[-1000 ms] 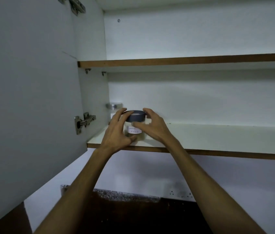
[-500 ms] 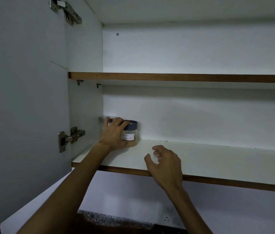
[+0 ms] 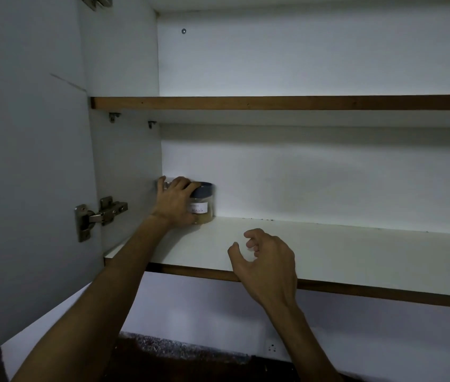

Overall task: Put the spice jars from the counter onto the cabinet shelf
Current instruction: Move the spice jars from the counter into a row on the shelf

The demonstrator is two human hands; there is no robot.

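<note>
A small clear spice jar [image 3: 204, 205] with a dark blue lid and a white label stands at the back left of the lower cabinet shelf [image 3: 356, 255]. My left hand [image 3: 175, 201] wraps around its left side and lid. Behind that hand a sliver of a second jar with a silver lid [image 3: 166, 185] shows against the cabinet's side wall. My right hand [image 3: 266, 260] hovers over the shelf's front edge, fingers loosely curled and holding nothing.
The open cabinet door [image 3: 25, 161] with its metal hinge [image 3: 99, 216] stands on the left. An upper shelf [image 3: 273, 102] runs above. A dark counter [image 3: 190, 359] and a white wall lie below.
My right hand let go of the jar and pulled back toward the shelf's front edge. My left hand slid the jar back and left, into the corner beside the silver-lidded jar.
</note>
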